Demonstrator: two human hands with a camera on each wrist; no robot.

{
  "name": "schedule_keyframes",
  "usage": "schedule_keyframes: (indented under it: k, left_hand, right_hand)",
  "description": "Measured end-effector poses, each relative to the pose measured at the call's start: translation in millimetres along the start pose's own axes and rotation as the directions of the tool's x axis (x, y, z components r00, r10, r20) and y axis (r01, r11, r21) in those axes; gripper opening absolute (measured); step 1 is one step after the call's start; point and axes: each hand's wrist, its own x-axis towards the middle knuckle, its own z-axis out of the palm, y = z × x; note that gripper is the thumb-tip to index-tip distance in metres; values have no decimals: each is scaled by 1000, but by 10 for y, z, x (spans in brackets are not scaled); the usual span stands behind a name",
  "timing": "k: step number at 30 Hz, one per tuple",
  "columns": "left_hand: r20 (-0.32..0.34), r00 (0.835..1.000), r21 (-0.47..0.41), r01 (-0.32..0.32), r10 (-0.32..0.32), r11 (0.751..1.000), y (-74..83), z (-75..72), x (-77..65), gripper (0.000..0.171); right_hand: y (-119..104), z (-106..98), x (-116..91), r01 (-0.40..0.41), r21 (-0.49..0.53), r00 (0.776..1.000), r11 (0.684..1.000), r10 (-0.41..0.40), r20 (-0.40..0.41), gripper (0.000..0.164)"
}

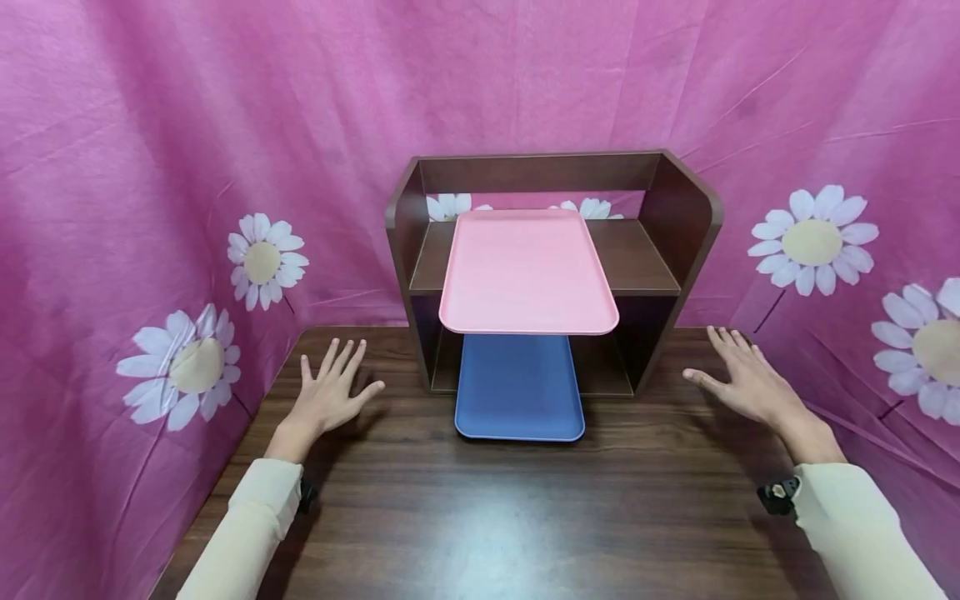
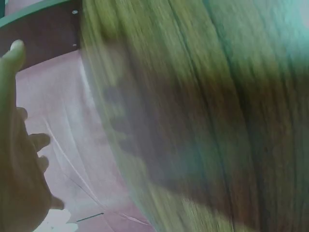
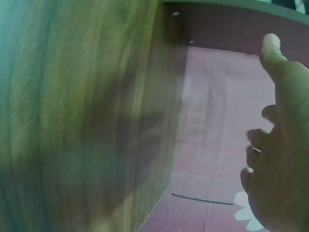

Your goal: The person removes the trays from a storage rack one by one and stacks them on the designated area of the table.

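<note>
My left hand (image 1: 330,400) is held over the table's left side, palm down with fingers spread, holding nothing. On the other side my right hand (image 1: 750,385) hovers the same way, its thumb pointing inward toward the shelf. Between them stands a dark brown two-tier shelf (image 1: 686,208). A pink tray (image 1: 528,271) lies on its upper board and juts out over the front. Below it a blue tray (image 1: 519,387) sticks out of the lower compartment, its rear part hidden under the pink one. Both wrist views show a hand, thumb extended, beside the shelf's side panel.
The dark wood-grain table (image 1: 495,508) reaches back to a pink curtain (image 1: 525,75) printed with white daisies, which also hangs along both sides. A black band (image 1: 778,495) is on the right wrist at the cream sleeve.
</note>
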Motion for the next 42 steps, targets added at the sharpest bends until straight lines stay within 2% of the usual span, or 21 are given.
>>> schedule_keyframes:
  k: [4,7,11,15,18,21,25,29,31,34,37,42]
  left_hand:
    - [-53,998,-23,-19,17,1000,47,-17,-24,80]
    - [-114,992,-17,-50,48,999,102,-43,-46,70]
    - [-174,983,-39,-70,62,997,210,-94,-81,58]
    - [-251,967,-99,-69,43,993,335,-122,-97,42]
    - [-314,949,-148,-61,12,987,430,-126,-107,26]
    - [-346,938,-208,-47,-28,977,542,-134,-120,12]
    - [-342,936,-308,-30,-81,951,718,-155,-139,5]
    - [-304,942,-411,5,-142,912,887,-175,-161,3]
    - [-269,947,-468,32,-177,883,968,-183,-178,4]
    - [-196,954,-580,73,-225,811,1094,-191,-212,6]
    - [-112,962,-712,97,-249,695,1210,-172,-247,9]
    - [48,966,-867,167,-255,469,1398,-87,-302,10]
  right_hand:
    - [-142,-96,25,-48,27,998,999,49,-49,85]
    - [-282,-169,33,-17,47,986,999,24,-164,63]
    - [-436,-270,56,80,80,943,994,-49,-330,30]
    - [-534,-370,82,126,99,909,987,-75,-411,13]
    - [-624,-441,94,136,149,903,979,-61,-425,12]
    - [-728,-521,107,132,209,907,969,-33,-421,16]
    - [-844,-639,133,135,262,908,956,-13,-420,23]
    - [-929,-734,176,122,283,914,951,3,-407,33]
    - [-963,-779,191,107,294,921,950,17,-389,39]
    - [-1004,-842,210,64,295,936,953,45,-349,52]
    - [-1047,-898,242,20,288,952,958,70,-299,64]
    - [-1102,-941,319,4,302,969,953,70,-236,68]
